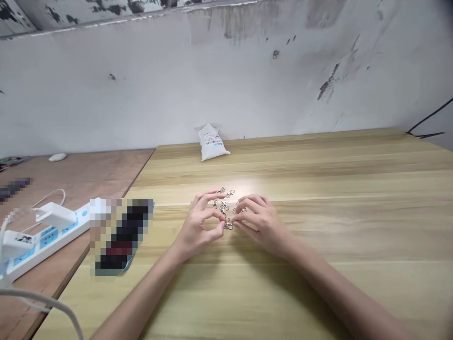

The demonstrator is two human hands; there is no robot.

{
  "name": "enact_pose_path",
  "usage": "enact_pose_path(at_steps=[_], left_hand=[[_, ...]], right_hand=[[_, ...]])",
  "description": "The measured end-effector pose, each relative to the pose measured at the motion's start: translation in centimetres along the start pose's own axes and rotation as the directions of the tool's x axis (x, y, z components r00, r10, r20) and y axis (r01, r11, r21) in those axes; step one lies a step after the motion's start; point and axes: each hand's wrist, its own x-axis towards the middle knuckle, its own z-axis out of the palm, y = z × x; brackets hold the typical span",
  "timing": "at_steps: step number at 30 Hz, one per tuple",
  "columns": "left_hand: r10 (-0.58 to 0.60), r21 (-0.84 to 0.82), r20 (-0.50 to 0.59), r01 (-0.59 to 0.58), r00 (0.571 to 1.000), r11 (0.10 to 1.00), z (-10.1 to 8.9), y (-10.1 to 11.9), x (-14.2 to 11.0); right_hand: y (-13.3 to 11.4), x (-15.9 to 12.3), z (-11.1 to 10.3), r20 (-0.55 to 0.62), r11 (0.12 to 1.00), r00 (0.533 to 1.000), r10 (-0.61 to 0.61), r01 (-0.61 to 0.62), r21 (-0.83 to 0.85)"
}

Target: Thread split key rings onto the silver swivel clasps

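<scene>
A small silver lobster clasp (229, 226) sits between my two hands, low over the wooden table. My left hand (205, 221) pinches it from the left with thumb and index finger, the other fingers stretched above. From the right, the fingertips of my right hand (260, 218) close on its other side, by what looks like a ring; that detail is too small to make out. Several more silver clasps (223, 204) lie loosely just beyond and between the hands, one clasp (230, 193) farther out. A few metal pieces are partly hidden behind the right fingers.
A white plastic packet (213, 142) with a printed label stands near the wall. A blurred-out phone-like object (123, 236) lies on the left. Beside it, a white power strip (49, 241) with plugs and cables rests on a brown table (116, 170).
</scene>
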Motion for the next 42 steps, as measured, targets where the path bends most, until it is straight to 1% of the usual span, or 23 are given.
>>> enact_pose_path(at_steps=[3, 5, 8, 10, 12, 14, 15, 17, 19, 22, 24, 27, 29, 30, 32, 34, 36, 39, 42], left_hand=[[-0.007, 0.011, 0.022, 0.007, 1.0, 1.0, 0.2, 0.0, 0.0], [-0.024, 0.009, 0.032, 0.024, 0.999, 1.0, 0.2, 0.0, 0.0], [-0.05, 0.04, 0.071, 0.047, 0.996, 0.998, 0.1, -0.2, -0.1], [-0.061, 0.113, 0.097, 0.05, 0.993, 0.992, -0.2, -0.7, 0.0], [-0.069, 0.244, 0.082, 0.047, 0.994, 0.969, -0.9, -1.5, 0.0], [-0.057, 0.405, 0.049, 0.032, 0.997, 0.914, -1.7, -2.5, 0.0], [-0.036, 0.464, 0.05, 0.008, 0.998, 0.886, -2.1, -3.1, 0.0], [-0.002, 0.531, 0.102, -0.052, 0.995, 0.845, -2.7, -4.1, -0.1], [0.02, 0.562, 0.143, -0.097, 0.99, 0.821, -3.1, -4.7, -0.2], [0.026, 0.575, 0.167, -0.119, 0.986, 0.809, -3.2, -4.9, -0.3], [0.021, 0.551, 0.18, -0.118, 0.983, 0.826, -2.8, -4.4, -0.3], [0.024, 0.444, 0.246, -0.134, 0.969, 0.886, -1.8, -3.2, -0.3], [0.065, 0.379, 0.314, -0.187, 0.947, 0.906, -0.9, -2.6, -0.3], [0.084, 0.365, 0.327, -0.208, 0.941, 0.907, -0.5, -2.4, -0.3], [0.113, 0.353, 0.321, -0.229, 0.94, 0.907, 0.1, -2.2, -0.3], [0.11, 0.337, 0.299, -0.213, 0.948, 0.917, 0.3, -2.4, -0.3], [0.08, 0.309, 0.286, -0.171, 0.955, 0.935, 0.2, -2.6, -0.3], [0.034, 0.277, 0.274, -0.113, 0.961, 0.954, -0.2, -2.9, -0.3], [0.019, 0.25, 0.276, -0.091, 0.961, 0.964, -0.3, -3.0, -0.3]], right_hand=[[0.5, 0.2, -0.6, -0.052, 0.975, 0.993, -0.108, 0.095, -0.201], [-0.1, 0.3, -1.0, -0.049, 0.942, 0.98, -0.192, 0.17, -0.289], [-1.6, 0.5, -1.0, -0.067, 0.905, 0.946, -0.317, 0.281, -0.319], [-2.1, 0.6, -0.9, -0.075, 0.897, 0.931, -0.358, 0.321, -0.304], [-1.3, 0.4, -1.0, -0.057, 0.908, 0.947, -0.317, 0.285, -0.306], [0.5, 0.2, -1.4, -0.06, 0.922, 0.978, -0.202, 0.169, -0.348], [1.6, 0.0, -1.6, -0.06, 0.918, 0.99, -0.128, 0.095, -0.385], [3.6, -0.3, -2.1, -0.088, 0.89, 0.996, -0.015, -0.027, -0.455], [4.9, -0.6, -2.4, -0.043, 0.864, 0.998, 0.05, -0.064, -0.499], [5.4, -0.9, -2.2, 0.069, 0.834, 0.988, 0.137, -0.077, -0.547], [5.3, -1.1, -2.0, 0.132, 0.832, 0.972, 0.194, -0.092, -0.547], [5.0, -1.4, -1.8, 0.161, 0.863, 0.95, 0.266, -0.161, -0.479], [4.8, -1.5, -1.9, 0.158, 0.878, 0.943, 0.294, -0.2, -0.435], [4.7, -1.5, -1.9, 0.15, 0.88, 0.943, 0.299, -0.211, -0.425], [4.3, -1.3, -1.9, 0.117, 0.881, 0.948, 0.294, -0.222, -0.418], [3.9, -1.1, -1.9, 0.07, 0.887, 0.957, 0.28, -0.231, -0.4], [3.4, -0.9, -1.7, 0.043, 0.903, 0.965, 0.26, -0.227, -0.365], [2.7, -0.7, -1.3, 0.052, 0.93, 0.973, 0.225, -0.198, -0.31], [2.2, -0.7, -1.0, 0.079, 0.946, 0.976, 0.203, -0.175, -0.275]])
